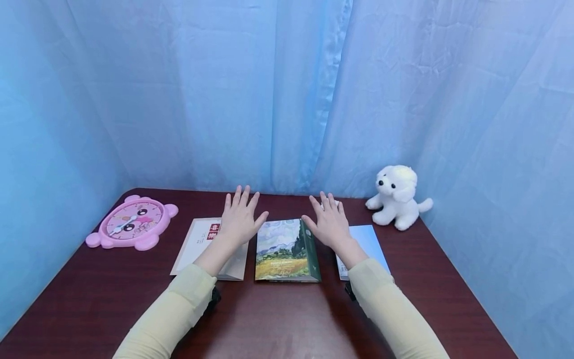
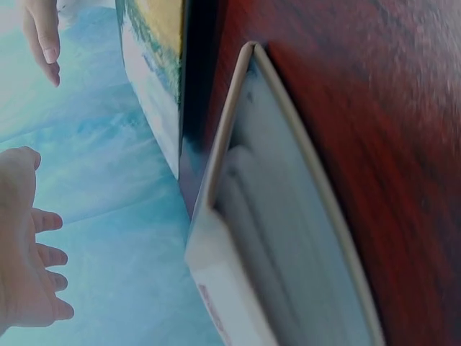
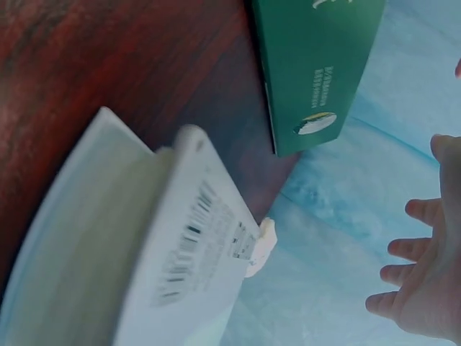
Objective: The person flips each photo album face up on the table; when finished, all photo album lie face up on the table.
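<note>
Both hands hang over the books with fingers straight and spread, holding nothing. My left hand [image 1: 239, 219] overlaps a beige-and-white book [image 1: 190, 252] with red character blocks on its cover; the left wrist view shows the page edges [image 2: 288, 194] and the hand raised above. Between the hands lies a thick photo album [image 1: 282, 254] with a painted landscape on the front and a green spine [image 3: 317, 72]. Over a pale blue book [image 1: 369, 244] is my right hand [image 1: 331, 224], hiding part of it. This book's white side bears a barcode [image 3: 187, 245].
A pink bear-shaped clock [image 1: 134, 222] lies at the left of the dark red wooden table [image 1: 287, 319]. A white plush dog [image 1: 396, 199] sits at the back right. Behind the right hand is a small white object [image 3: 263, 249]. Blue curtains [image 1: 224, 99] surround the table.
</note>
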`<state>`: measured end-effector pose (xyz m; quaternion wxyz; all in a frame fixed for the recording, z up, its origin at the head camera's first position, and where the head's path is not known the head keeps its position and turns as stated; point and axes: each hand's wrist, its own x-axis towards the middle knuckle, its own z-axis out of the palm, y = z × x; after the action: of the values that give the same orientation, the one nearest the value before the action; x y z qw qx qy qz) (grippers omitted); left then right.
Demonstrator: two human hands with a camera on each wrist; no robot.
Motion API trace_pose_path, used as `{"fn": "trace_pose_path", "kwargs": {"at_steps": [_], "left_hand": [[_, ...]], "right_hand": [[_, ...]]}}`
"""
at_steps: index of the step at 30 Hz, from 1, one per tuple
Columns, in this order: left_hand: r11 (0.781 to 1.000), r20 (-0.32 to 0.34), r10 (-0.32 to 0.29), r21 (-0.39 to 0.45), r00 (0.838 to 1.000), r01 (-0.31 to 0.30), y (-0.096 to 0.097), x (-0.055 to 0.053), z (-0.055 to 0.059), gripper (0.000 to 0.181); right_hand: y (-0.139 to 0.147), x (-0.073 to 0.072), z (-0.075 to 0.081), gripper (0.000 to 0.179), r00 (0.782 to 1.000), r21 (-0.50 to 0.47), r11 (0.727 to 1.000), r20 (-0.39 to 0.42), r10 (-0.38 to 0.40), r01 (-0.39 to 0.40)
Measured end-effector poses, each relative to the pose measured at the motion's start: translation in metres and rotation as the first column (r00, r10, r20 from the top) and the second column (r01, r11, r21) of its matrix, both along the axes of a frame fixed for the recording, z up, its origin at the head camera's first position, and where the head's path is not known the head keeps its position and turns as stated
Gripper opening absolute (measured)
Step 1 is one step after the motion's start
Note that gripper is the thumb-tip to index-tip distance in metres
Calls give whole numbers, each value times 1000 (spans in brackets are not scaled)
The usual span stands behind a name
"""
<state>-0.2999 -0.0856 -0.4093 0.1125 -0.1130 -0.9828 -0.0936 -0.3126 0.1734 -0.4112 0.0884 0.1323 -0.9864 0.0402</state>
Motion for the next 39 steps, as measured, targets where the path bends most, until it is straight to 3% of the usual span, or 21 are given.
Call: {"fn": "trace_pose_path", "kwargs": {"at_steps": [12,19,24,32,39], "left_hand": [[1000,-34,-26,-11,999,26,-20,1,16,70],[998,-73,-50,-32,996,48,-43,0,18,69],[996,-104,-81,-44,991,77,-63,-3,19,69],[992,-112,-129,-32,985,126,-91,-9,8,67],[990,-69,-141,-30,988,139,-105,-18,-16,66]], "right_hand": [[-10,7,21,70,998,-11,999,-32,48,-48],[-26,17,32,71,995,-5,996,-37,92,-92],[-41,25,38,72,984,-1,986,-62,168,-169],[-70,40,27,73,958,63,959,-56,280,-277],[-98,57,5,77,933,100,928,11,359,-358]]}}
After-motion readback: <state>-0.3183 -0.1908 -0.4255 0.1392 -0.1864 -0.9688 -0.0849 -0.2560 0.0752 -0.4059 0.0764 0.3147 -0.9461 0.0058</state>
